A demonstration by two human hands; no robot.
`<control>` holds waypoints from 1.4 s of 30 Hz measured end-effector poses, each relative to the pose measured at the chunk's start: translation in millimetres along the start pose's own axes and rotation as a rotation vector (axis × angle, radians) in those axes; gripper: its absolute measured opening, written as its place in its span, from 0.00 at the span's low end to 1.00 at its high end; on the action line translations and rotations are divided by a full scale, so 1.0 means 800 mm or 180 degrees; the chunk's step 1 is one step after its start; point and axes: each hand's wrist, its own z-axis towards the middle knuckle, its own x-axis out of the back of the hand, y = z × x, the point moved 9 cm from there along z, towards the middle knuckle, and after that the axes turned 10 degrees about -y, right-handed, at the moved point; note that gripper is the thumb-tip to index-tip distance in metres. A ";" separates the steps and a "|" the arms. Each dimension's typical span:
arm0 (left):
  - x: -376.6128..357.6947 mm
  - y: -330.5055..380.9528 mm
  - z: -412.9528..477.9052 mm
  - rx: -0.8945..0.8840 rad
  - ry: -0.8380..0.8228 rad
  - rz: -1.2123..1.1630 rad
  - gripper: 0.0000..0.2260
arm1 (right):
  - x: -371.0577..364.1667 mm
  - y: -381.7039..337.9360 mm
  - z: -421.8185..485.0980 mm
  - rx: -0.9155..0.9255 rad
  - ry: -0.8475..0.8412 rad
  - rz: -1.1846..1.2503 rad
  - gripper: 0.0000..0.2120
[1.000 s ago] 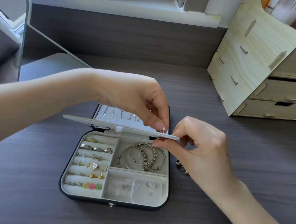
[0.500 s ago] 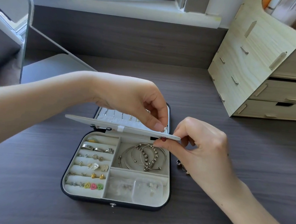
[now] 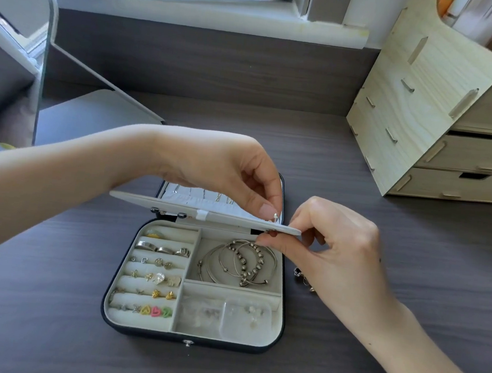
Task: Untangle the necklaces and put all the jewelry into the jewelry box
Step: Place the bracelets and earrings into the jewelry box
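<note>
Inspection of the head view. The jewelry box (image 3: 223, 344) sits open on the dark desk (image 3: 47, 302), near the front middle, with its lid raised at the back. A pale inner panel (image 3: 159, 203) is held roughly level above the rear of the tray.

Hands: we record the left hand (image 3: 225, 169) reaching in from above, thumb and forefinger closed in a pinch on a small pale stud (image 3: 275, 216) at the right end of the panel. The right hand (image 3: 337, 255) has its fingers curled and grips that same end of the panel from below and the side. We cannot tell whether anything else lies between its fingertips.

Contents: thin chains (image 3: 204, 196) hang in the lid behind the panel. The rear right compartment holds the bracelets (image 3: 240, 264). The left rows hold rings (image 3: 162, 249) and small earrings, with coloured heart earrings (image 3: 156, 311) in the front row. Clear packets (image 3: 245, 318) lie in the front right compartment.

Outside the box: small loose pieces (image 3: 305, 279) lie on the desk just beside its right wall, partly hidden by the right hand.

Surroundings: a wooden drawer unit (image 3: 426, 113) stands at the right rear and a mirror (image 3: 14, 52) at the left.
</note>
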 end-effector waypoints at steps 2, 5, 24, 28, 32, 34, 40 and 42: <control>0.003 -0.004 -0.001 0.0099 0.0077 0.0125 0.05 | 0.000 0.000 0.000 -0.0012 0.0001 0.0016 0.21; 0.005 -0.007 -0.004 0.0168 0.0127 0.0263 0.08 | 0.000 -0.001 -0.001 0.0012 0.0009 -0.0013 0.21; 0.003 -0.009 -0.009 0.0132 0.0232 0.0200 0.08 | -0.002 -0.002 -0.002 0.0048 -0.0006 -0.0054 0.21; 0.009 -0.011 -0.016 0.0095 0.0376 0.0141 0.07 | -0.002 -0.003 -0.002 0.0054 -0.0012 -0.0019 0.21; 0.004 -0.009 -0.015 0.0284 0.0354 0.0335 0.13 | -0.002 -0.004 -0.002 0.0078 -0.0034 -0.0067 0.21; 0.001 -0.005 -0.012 0.0317 0.0349 0.0567 0.13 | -0.002 -0.004 -0.003 0.0082 -0.0027 -0.0077 0.20; 0.000 -0.002 -0.013 0.0085 0.0227 0.0183 0.08 | -0.003 -0.004 -0.004 0.0117 -0.0028 -0.0117 0.20; -0.001 0.000 -0.015 0.0083 0.0211 0.0094 0.07 | -0.004 -0.005 -0.004 0.0127 -0.0032 -0.0130 0.20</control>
